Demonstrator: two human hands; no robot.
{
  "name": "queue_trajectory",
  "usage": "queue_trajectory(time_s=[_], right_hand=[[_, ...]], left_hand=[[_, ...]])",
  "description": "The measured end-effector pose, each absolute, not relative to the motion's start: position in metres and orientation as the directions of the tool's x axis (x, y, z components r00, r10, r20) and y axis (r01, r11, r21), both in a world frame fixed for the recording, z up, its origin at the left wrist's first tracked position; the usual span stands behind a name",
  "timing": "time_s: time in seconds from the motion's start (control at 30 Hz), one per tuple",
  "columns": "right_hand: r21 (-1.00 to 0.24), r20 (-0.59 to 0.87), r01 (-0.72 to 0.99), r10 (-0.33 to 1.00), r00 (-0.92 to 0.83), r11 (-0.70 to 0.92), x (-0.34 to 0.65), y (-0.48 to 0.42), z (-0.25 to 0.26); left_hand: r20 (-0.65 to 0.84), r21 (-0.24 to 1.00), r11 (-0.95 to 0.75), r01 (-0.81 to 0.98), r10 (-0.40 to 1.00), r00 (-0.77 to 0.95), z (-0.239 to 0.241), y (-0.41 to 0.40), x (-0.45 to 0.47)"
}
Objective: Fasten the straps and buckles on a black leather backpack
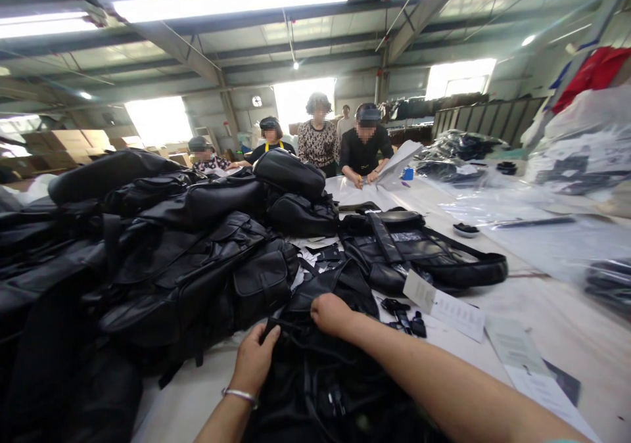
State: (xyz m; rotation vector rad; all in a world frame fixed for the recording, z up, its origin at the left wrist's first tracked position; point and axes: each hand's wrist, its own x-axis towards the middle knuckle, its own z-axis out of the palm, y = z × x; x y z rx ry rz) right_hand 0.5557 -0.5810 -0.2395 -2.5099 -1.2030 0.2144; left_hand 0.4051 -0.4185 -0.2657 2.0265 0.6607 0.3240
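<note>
A black backpack (340, 377) lies on the table right in front of me, its flap (335, 285) folded away from me. My left hand (255, 357), with a silver bangle at the wrist, pinches the backpack's upper left edge between thumb and fingers. Above the same opening, my right hand (332, 315) is closed with its fingers curled inward; what it grips there is hidden. Black buckles and straps (405, 317) lie to the right of the backpack, beside a white hang tag (446, 305).
A tall heap of black bags (187, 233) fills the left side. Another black bag (394, 246) lies beyond my right hand. More tags (537, 371) and clear plastic sheeting (532, 213) cover parts of the table (522, 298) at right. Several people work across the table, one handling a sheet (394, 163).
</note>
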Motion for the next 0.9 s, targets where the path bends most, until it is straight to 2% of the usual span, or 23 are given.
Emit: queue_trajectory(time_s=[0.13, 0.23, 0.33, 0.4, 0.47, 0.53, 0.57, 0.63, 0.7, 0.77, 0.83, 0.9], right_hand=[[-0.485, 0.138, 0.706, 0.752, 0.645, -0.516, 0.577, -0.623, -0.217], [-0.533, 0.164, 0.663, 0.705, 0.690, -0.525, 0.590, -0.667, -0.212], [-0.566, 0.175, 0.625, 0.662, 0.729, -0.538, 0.590, -0.708, -0.218], [-0.587, 0.178, 0.597, 0.632, 0.754, -0.547, 0.584, -0.726, -0.225], [-0.610, 0.140, 0.557, 0.616, 0.775, -0.563, 0.575, -0.736, -0.232], [-0.596, 0.097, 0.543, 0.619, 0.780, -0.591, 0.568, -0.737, -0.238], [-0.569, 0.081, 0.546, 0.618, 0.782, -0.615, 0.566, -0.735, -0.240], [-0.503, 0.062, 0.547, 0.603, 0.796, -0.670, 0.565, -0.730, -0.246], [-0.467, 0.040, 0.500, 0.547, 0.836, -0.729, 0.571, -0.726, -0.252], [-0.457, 0.018, 0.415, 0.458, 0.889, -0.787, 0.582, -0.728, -0.260], [-0.446, -0.005, 0.334, 0.375, 0.927, -0.831, 0.593, -0.734, -0.269], [-0.430, -0.025, 0.286, 0.328, 0.944, -0.856, 0.600, -0.739, -0.277]], left_hand=[[-0.047, 0.772, -0.439, 0.460, 0.682, 0.730, -0.270, -0.410, 0.415], [-0.062, 0.711, -0.456, 0.536, 0.718, 0.693, -0.275, -0.402, 0.422], [-0.010, 0.675, -0.516, 0.528, 0.709, 0.705, -0.275, -0.401, 0.422], [0.092, 0.663, -0.586, 0.466, 0.681, 0.726, -0.268, -0.406, 0.418], [0.274, 0.625, -0.721, 0.299, 0.561, 0.781, -0.254, -0.417, 0.412], [0.427, 0.523, -0.851, 0.043, 0.306, 0.851, -0.235, -0.433, 0.409], [0.451, 0.461, -0.883, -0.089, 0.147, 0.880, -0.225, -0.443, 0.409], [0.359, 0.376, -0.889, -0.262, -0.121, 0.926, -0.210, -0.461, 0.414], [0.208, 0.336, -0.898, -0.284, -0.223, 0.952, -0.206, -0.474, 0.424], [0.158, 0.346, -0.918, -0.193, -0.145, 0.977, -0.214, -0.477, 0.436], [0.191, 0.412, -0.906, -0.096, -0.017, 0.981, -0.230, -0.470, 0.445], [0.221, 0.472, -0.879, -0.059, 0.054, 0.974, -0.248, -0.456, 0.451]])
